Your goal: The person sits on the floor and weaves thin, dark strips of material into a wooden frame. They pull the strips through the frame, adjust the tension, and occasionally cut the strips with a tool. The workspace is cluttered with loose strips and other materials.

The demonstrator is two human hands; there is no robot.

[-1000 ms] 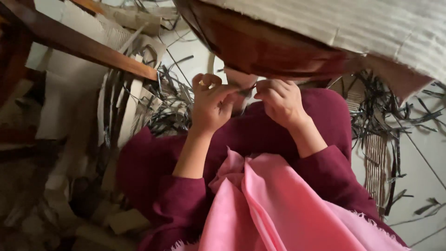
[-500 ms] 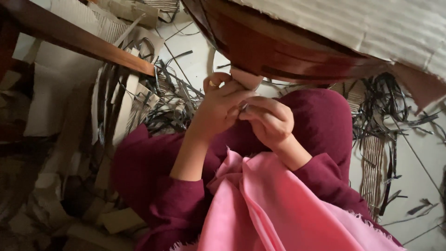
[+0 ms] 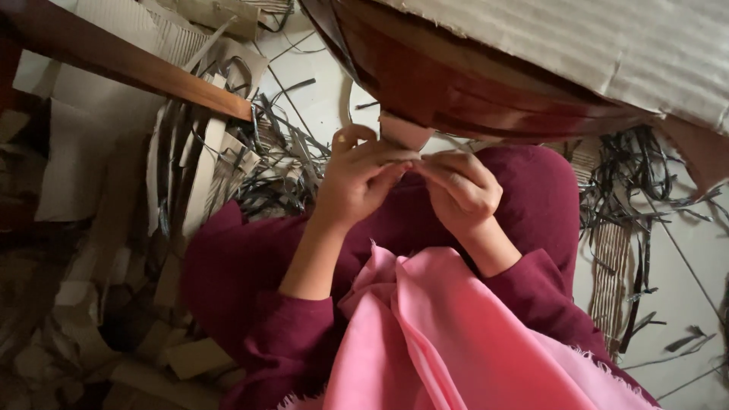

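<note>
Our left hand [image 3: 357, 178] and right hand [image 3: 456, 186] pinch a small pink paper piece [image 3: 402, 133] together. It looks light and flimsy; we'd hold its edges.

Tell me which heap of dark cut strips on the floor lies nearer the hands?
The heap of dark strips beside the left hand, under the brown wooden bar; the other tangle lies farther from the right hand.

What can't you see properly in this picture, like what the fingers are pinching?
- Head view: whatever the left hand and right hand pinch is hidden behind their fingertips.
- The brown curved object is cut off by the top edge and partly covered by cardboard.
- The lap is hidden under pink cloth.
</note>
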